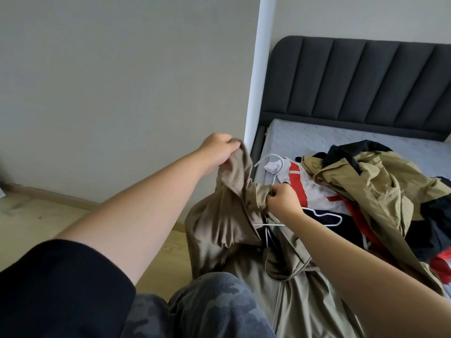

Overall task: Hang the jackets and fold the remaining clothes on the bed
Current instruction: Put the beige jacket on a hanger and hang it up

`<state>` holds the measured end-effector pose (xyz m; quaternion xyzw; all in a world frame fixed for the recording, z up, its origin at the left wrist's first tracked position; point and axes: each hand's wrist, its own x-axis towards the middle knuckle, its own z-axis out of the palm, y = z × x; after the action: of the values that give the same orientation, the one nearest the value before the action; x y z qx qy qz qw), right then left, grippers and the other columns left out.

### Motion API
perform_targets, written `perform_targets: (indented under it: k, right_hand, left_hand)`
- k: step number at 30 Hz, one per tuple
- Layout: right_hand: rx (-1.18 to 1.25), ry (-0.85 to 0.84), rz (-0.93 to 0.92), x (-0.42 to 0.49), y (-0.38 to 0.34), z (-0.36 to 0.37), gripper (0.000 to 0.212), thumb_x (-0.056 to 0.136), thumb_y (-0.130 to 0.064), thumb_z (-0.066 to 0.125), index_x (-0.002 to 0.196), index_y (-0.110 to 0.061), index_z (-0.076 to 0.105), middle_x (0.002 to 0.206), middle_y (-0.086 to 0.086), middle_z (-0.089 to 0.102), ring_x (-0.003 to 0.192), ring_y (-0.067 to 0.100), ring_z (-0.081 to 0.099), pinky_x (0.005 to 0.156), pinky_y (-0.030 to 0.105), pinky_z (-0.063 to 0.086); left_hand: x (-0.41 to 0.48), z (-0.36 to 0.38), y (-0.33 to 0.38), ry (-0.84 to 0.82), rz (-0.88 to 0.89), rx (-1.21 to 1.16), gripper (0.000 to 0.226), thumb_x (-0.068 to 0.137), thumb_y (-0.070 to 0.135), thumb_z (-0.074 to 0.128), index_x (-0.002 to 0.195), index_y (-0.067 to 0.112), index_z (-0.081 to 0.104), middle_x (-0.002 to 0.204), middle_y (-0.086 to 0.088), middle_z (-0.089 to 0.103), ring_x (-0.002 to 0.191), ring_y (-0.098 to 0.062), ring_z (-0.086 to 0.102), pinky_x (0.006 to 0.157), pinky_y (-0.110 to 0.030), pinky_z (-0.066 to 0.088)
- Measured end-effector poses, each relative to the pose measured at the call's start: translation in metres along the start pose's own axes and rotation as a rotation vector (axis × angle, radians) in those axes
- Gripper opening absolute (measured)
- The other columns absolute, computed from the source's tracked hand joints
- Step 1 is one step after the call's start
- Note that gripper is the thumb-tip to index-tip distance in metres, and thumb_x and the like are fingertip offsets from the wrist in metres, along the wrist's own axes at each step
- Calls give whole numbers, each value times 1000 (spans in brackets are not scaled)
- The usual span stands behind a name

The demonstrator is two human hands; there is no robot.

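Early stage: left grip [217,150] and right grip [283,201] each pinched the tan jacket [219,230]; nothing looked hung, pile [366,186] unfolded.

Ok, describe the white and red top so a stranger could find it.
Find the bed with the dark grey padded headboard; a clothes pile lies on its mattress. The white and red top lies at the pile's left, partly under the khaki jacket. Its nearest neighbours are khaki or dark.
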<state>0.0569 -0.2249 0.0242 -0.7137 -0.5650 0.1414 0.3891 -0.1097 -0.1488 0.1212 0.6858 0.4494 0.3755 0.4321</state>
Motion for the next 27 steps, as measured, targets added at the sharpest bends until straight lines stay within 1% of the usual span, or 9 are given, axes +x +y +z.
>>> perform_targets:
  k: [3, 5, 6, 11, 14, 18, 21, 24, 27]
  right_hand:
    - [176, 8, 68, 3, -1, -5, 28, 80, -5, 65, 55, -1, 53, 48, 2, 43, 49, 10, 37, 45, 21, 27]
    - [274, 67, 131, 6, -1, -14, 35, 81, -11, 67, 51, -8, 50, 45, -2, 44, 47, 9, 37, 44, 20, 28]
    - [288, 90, 145, 7, 0, -18, 37, 82, -13, 67, 50, -12, 50, 44, -4, 45, 46, 8, 39, 45, 20, 29]
    - [258, 103, 108, 10, -15, -19, 35, 84, -16, 67, 54, -10, 51, 50, 3, 50, 47, 12, 45, 43, 18, 36]
    - [241, 102, 45, 11, -33, -15, 20, 84, -16, 67, 80, 4, 64, 71, 14, 64, 64, 20, 58, 62, 32, 49]
    - [202, 188, -58, 10, -40, -13, 22, 88, -4, 54, 108, -7, 63, 88, -2, 61, 81, 11, 56, 70, 18, 43]
    - [38, 339, -94, 4, -22, -11, 23, 84, -1, 51, 105, -6, 61, 107, 6, 56, 103, 20, 48, 84, 23, 35]
    - [-22, 352, 122, -1, 13, -5, 24, 81, -8, 57, 104, -4, 56, 112, 14, 52, 107, 30, 47, 86, 30, 37]
    - [-145, 199, 548, -8, 49, -4, 60, 78, -31, 66, 127, -6, 41, 129, 15, 41, 122, 34, 38, 97, 41, 36]
  left_hand:
    - [0, 4, 12, -150, -17, -308, 27, 100, 12, 42, 125, 11, 54, 100, -2, 63, 92, -17, 61, 87, -33, 47]
    - [-4, -3, -1, -279, -107, -107, 38, 101, 26, 40, 139, 19, 41, 130, -2, 54, 116, -20, 52, 100, -37, 38]
    - [-10, -5, -10, -347, -136, 66, 41, 100, 35, 39, 139, 20, 41, 134, -3, 50, 116, -18, 51, 99, -35, 37]
    - [-25, 12, -41, -391, 73, 510, 39, 97, 45, 42, 110, 15, 63, 111, -3, 64, 98, -16, 57, 82, -27, 41]
    - [-27, 23, -48, -342, 144, 610, 23, 96, 34, 50, 82, 16, 57, 79, 3, 58, 80, -19, 53, 63, -23, 36]
    - [-24, 25, -59, -113, 104, 634, 21, 93, 28, 55, 74, 17, 57, 73, 1, 52, 76, -22, 49, 64, -29, 34]
    - [-24, 25, -70, 90, 44, 603, 33, 92, 26, 55, 62, 17, 43, 71, -1, 49, 76, -25, 47, 63, -29, 32]
    - [-25, 22, -78, 145, 17, 539, 38, 92, 22, 54, 58, 15, 37, 61, 1, 43, 71, -25, 45, 57, -30, 26]
    - [-25, 19, -80, 128, 26, 492, 38, 92, 19, 53, 58, 15, 36, 58, 2, 41, 66, -22, 43, 50, -28, 24]
